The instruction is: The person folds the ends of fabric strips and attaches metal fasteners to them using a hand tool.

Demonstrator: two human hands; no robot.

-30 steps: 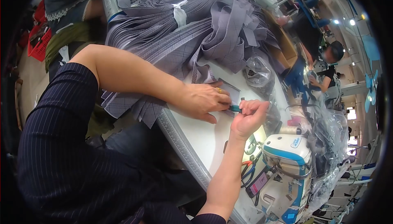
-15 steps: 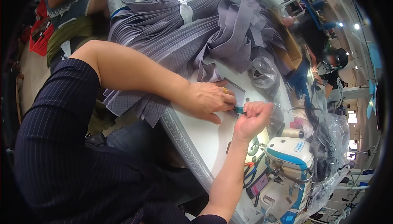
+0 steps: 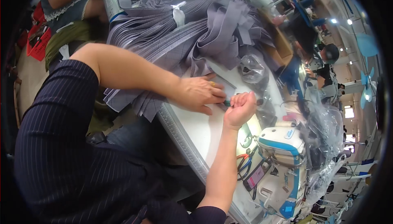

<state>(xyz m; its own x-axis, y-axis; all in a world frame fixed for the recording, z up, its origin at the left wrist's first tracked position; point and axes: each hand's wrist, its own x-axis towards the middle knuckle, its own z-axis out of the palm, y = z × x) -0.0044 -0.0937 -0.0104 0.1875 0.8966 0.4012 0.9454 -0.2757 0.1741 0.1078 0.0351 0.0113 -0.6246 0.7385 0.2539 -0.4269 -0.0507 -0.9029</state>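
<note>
My left hand (image 3: 199, 93) lies flat, palm down, on the white table (image 3: 192, 132), fingers spread over the edge of a grey fabric piece (image 3: 224, 85). Just right of its fingertips my right hand (image 3: 242, 108) is closed around a small green-handled tool (image 3: 227, 102); the tool's tip is hidden near my left fingers. Behind the hands spreads a big pile of grey checked fabric strips (image 3: 163, 44), tied with a white band (image 3: 178, 15). Some strip ends hang over the near table edge beside my left forearm.
A white and blue sewing machine (image 3: 282, 146) stands at the right, with a phone (image 3: 257, 176) and orange-and-blue-handled cutters (image 3: 244, 164) beside it. Clear plastic bags (image 3: 254, 70), a cardboard box (image 3: 282, 46) and a red basket (image 3: 39, 44) are around. Other people sit at the far left and back right.
Both hands have shifted slightly left in view, as has the scene at the right. My right hand is still closed on the green tool, close to my left fingertips.
</note>
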